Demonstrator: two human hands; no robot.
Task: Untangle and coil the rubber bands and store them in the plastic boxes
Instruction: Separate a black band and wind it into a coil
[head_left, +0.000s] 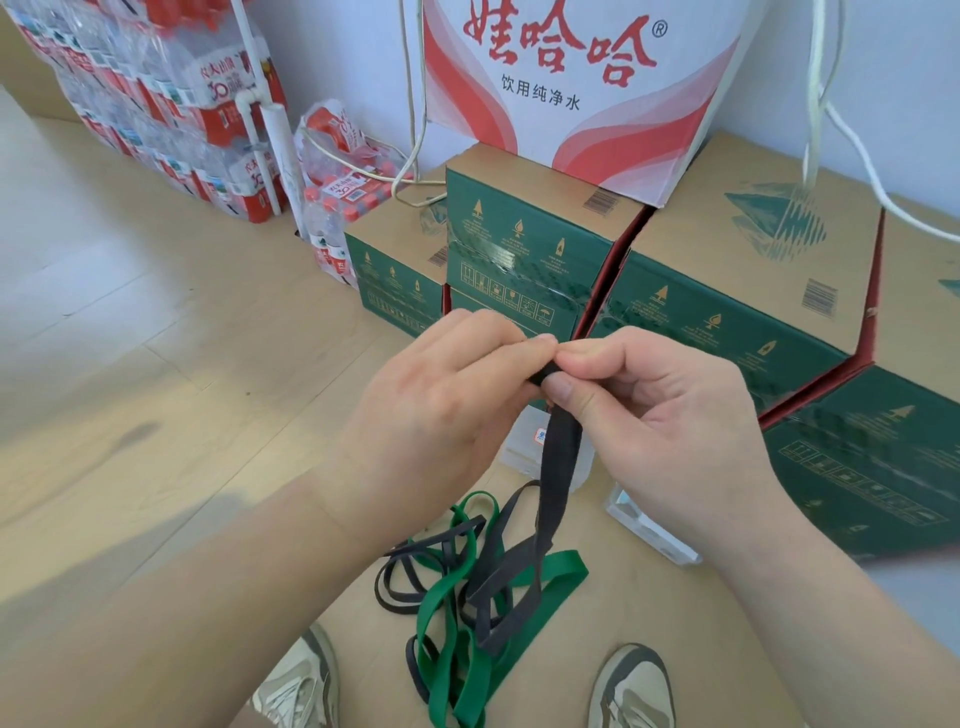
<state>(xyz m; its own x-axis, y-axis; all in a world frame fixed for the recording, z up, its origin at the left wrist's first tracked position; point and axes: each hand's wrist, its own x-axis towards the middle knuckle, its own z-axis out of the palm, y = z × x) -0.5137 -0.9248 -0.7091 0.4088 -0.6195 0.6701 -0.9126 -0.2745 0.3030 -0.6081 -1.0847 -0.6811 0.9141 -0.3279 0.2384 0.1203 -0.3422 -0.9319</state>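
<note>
The left hand (441, 400) and right hand (660, 415) both pinch the top of a black band (558, 467), which hangs into a tangle with green bands (467, 649) on the floor (156, 415). The work looks barely begun: no coil shows, and what the boxes (644, 525) just behind hold cannot be told.

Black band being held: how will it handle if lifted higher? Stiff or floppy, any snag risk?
Probably floppy: the black band hangs limp below where the left hand and right hand pinch it. Likely light, since a fingertip pinch holds it. It may drag the green bands along, as its lower loops lie tangled among them.
</note>
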